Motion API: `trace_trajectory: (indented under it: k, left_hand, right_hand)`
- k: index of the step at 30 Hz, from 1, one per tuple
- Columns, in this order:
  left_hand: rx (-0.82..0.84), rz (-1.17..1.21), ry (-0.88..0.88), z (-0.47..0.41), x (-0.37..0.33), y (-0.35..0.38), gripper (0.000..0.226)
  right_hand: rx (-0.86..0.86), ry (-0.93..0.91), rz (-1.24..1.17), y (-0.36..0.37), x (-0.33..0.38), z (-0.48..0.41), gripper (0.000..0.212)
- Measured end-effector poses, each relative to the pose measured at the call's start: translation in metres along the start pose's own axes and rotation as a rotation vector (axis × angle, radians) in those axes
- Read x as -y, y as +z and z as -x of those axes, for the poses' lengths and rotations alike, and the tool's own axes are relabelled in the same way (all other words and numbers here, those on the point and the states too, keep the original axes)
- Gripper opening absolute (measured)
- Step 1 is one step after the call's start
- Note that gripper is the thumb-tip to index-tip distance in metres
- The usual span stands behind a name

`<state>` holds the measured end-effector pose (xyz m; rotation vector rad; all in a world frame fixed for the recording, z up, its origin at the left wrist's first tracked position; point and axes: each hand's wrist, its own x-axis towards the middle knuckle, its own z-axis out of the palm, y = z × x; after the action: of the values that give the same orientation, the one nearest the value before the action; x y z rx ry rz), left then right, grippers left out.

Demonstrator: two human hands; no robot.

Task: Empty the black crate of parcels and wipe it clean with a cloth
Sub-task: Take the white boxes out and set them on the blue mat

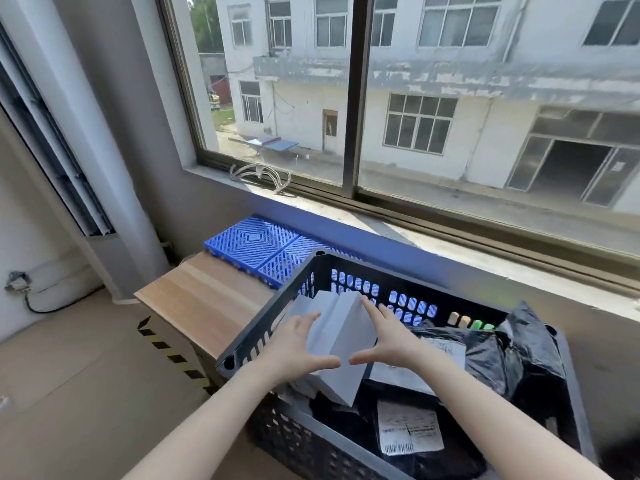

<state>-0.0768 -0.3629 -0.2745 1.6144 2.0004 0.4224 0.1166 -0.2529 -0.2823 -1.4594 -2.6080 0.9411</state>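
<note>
The upper frame is being filled by a wide window, with brown floor being shown at lower left. A wooden tabletop at centre left is being overlapped by a blue plastic grid and, at lower centre, the black crate. Black bagged parcels are being held in its right part. Pale grey boxes in its left part are being flanked and touched by the left hand and right hand, fingers straight and spread.

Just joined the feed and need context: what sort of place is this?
Probably an upstairs parcel handling or storage room: a black crate full of labelled parcels, blue plastic grid tiles, and a window overlooking a yard.
</note>
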Motion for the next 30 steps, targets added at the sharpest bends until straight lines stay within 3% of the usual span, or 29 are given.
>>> trace_trajectory:
  k: [7,15,21,26,30]
  left_hand:
    - [0.030,-0.010,-0.005,-0.028,0.005,0.004,0.103]
    - [0.053,-0.107,0.282,-0.042,0.002,-0.001,0.089]
    - [0.102,-0.018,0.407,-0.052,0.015,-0.005,0.084]
    - [0.168,0.222,0.473,-0.050,0.022,-0.012,0.076]
    - [0.141,0.443,0.478,-0.045,0.027,-0.022,0.068]
  right_hand:
    - [-0.034,0.021,-0.089,0.012,0.001,-0.011,0.130]
    - [-0.119,0.020,-0.183,0.016,0.016,0.002,0.117]
    - [-0.193,0.042,-0.226,0.020,0.043,0.019,0.099]
    - [-0.442,0.072,-0.301,0.025,0.073,0.027,0.088]
    - [-0.787,0.207,-0.487,0.041,0.092,0.028,0.084]
